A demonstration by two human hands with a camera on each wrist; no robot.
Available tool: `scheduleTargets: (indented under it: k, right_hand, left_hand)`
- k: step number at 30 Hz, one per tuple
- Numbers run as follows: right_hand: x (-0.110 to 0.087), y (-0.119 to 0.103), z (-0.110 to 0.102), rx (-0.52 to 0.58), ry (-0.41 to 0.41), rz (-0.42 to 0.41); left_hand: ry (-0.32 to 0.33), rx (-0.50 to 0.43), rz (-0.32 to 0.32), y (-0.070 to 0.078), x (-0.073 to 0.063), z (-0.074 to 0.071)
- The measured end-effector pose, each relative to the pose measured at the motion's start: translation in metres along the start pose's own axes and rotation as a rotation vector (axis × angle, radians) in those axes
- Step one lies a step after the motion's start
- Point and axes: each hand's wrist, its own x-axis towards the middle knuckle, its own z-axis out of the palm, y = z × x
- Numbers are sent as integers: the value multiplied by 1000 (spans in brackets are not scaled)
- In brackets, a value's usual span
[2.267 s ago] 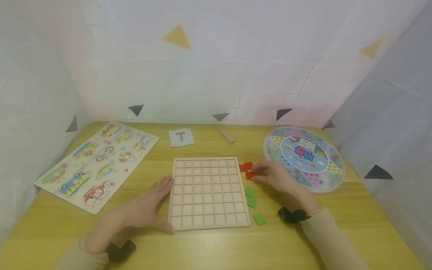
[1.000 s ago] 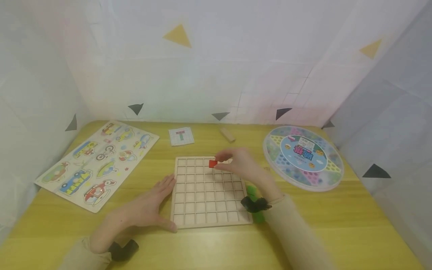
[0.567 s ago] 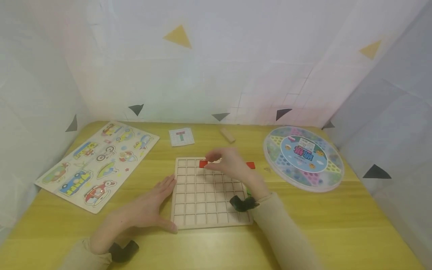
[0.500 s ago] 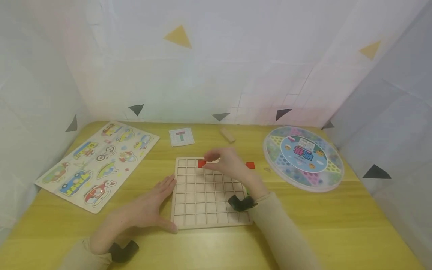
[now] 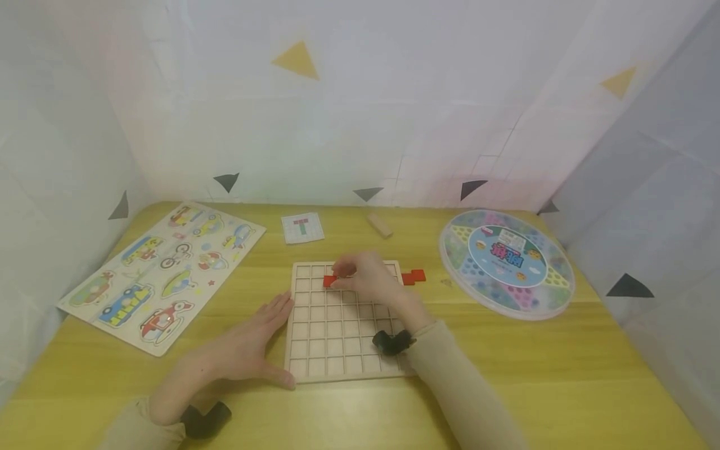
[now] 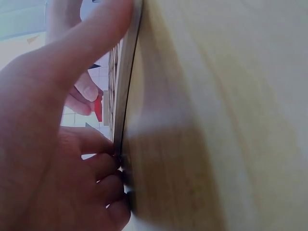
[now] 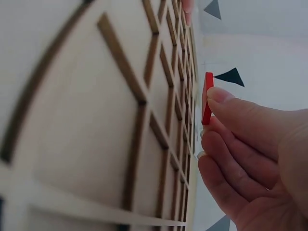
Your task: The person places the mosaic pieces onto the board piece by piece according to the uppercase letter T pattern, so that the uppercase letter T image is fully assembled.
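Note:
A square wooden grid board (image 5: 316, 347) lies flat on the table. My left hand (image 5: 247, 350) rests against its left edge, thumb at the near corner and fingers farther up. Between thumb and fingertips, my right hand (image 5: 365, 278) pinches a small red square tile (image 5: 329, 281) over the far rows, left of the middle. In the right wrist view the red tile (image 7: 208, 98) is seen nearly edge-on, just off the board's surface. Two more red tiles (image 5: 418, 275) lie overlapping off the board's right edge. No green tiles show; the right arm covers the spot where they lay.
Behind the board lie a small card (image 5: 302, 228) with a red and green T pattern and a wooden block (image 5: 379, 225). A vehicle picture puzzle (image 5: 180, 275) lies at left. A round, clear-lidded game box (image 5: 506, 262) sits at right.
My right hand has picked a red tile from beside the board and carried it left over the grid, lately shifting slightly nearer to me. The left hand stays at the board's edge.

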Motion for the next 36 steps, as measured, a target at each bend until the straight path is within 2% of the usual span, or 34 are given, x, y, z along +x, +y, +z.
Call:
scheduleTargets:
  k: [21,28,36]
  right_hand:
    - [1,9,3,-23,8,-2]
    - [1,12,3,-2,0,28]
    - [1,11,3,-22,11,-6]
  left_hand:
    - [3,15,7,-1,1,1]
    - [3,9,2,-2,2,1]
    - [0,10,-2,0,1,0]
